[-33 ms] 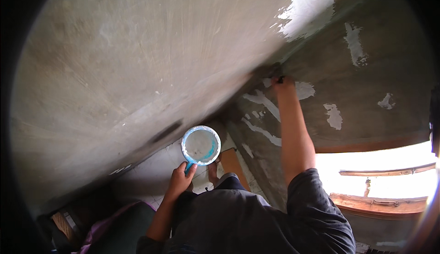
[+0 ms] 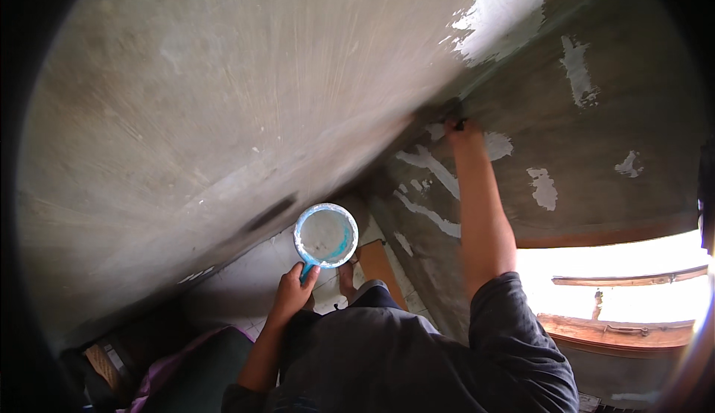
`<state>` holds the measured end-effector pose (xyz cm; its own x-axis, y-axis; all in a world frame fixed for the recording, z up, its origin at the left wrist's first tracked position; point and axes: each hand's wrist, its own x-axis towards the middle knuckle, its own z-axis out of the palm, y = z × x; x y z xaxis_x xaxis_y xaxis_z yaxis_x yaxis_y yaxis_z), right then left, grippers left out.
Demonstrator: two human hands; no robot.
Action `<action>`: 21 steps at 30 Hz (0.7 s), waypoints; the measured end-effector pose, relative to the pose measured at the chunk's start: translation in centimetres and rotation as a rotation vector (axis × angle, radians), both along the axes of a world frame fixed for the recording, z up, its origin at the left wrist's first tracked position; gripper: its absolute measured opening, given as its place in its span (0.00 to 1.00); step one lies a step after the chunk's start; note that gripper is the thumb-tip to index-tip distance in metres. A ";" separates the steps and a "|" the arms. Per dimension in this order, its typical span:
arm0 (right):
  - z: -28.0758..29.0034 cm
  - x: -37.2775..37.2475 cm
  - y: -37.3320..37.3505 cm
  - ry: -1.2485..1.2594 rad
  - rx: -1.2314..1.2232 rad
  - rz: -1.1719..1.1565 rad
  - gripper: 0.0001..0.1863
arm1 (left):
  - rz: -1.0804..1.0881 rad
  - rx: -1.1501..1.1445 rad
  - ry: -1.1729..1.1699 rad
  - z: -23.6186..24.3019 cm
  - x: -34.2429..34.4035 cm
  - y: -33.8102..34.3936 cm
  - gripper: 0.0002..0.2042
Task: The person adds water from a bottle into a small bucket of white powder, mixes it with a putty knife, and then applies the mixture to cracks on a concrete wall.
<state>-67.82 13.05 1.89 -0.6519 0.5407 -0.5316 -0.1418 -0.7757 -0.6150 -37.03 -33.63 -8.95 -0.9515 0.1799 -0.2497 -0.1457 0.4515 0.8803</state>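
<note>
Left hand (image 2: 296,294): we clasp the blue dipper (image 2: 299,240) by its handle (image 2: 306,270) | long axis: handle toward us, slightly left, open face up | place: above tiled floor (image 2: 325,291) | right hand (image 2: 466,134): our grip holds a dark item (image 2: 460,124), mostly hidden, at the patched wall (image 2: 514,189)

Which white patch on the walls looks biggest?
The white patch at the picture's top edge, beyond the right hand; it spreads far broader than the other patches in view.

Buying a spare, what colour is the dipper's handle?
The handle is blue, clearest in the head view.
</note>
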 end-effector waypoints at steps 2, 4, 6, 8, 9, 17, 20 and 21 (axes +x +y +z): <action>1.5 -1.0 -0.1 0.052 -0.031 0.025 0.13 | 0.018 0.012 -0.005 -0.7 0.3 -0.6 0.20; 3.9 -1.3 0.5 0.065 -0.045 0.033 0.11 | 0.021 0.026 0.005 -0.9 0.4 -0.5 0.21; 6.2 -1.2 1.5 0.051 -0.050 0.029 0.10 | 0.017 0.030 0.031 -0.6 0.0 0.0 0.21; 8.9 -0.4 0.6 0.066 -0.053 0.034 0.08 | 0.002 0.015 0.019 -0.4 -0.2 0.1 0.18; 10.8 0.6 0.0 0.082 -0.048 0.033 0.08 | -0.011 0.012 0.014 -0.3 -0.3 0.2 0.17; 18.2 7.6 -3.5 0.187 -0.048 0.071 0.07 | -0.029 0.026 0.037 -1.6 -0.4 0.8 0.18; 13.6 8.8 -3.2 0.152 0.004 0.170 0.07 | -0.033 0.046 0.013 -1.1 -0.4 0.9 0.20; 12.0 8.8 -3.9 0.140 0.008 0.205 0.07 | -0.033 0.046 0.010 -0.9 -0.3 0.7 0.21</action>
<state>-59.00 9.16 13.87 -0.8155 0.3931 -0.4248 -0.0658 -0.7922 -0.6067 -37.34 -32.91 -9.85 -0.9472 0.2226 -0.2308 -0.1221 0.4151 0.9016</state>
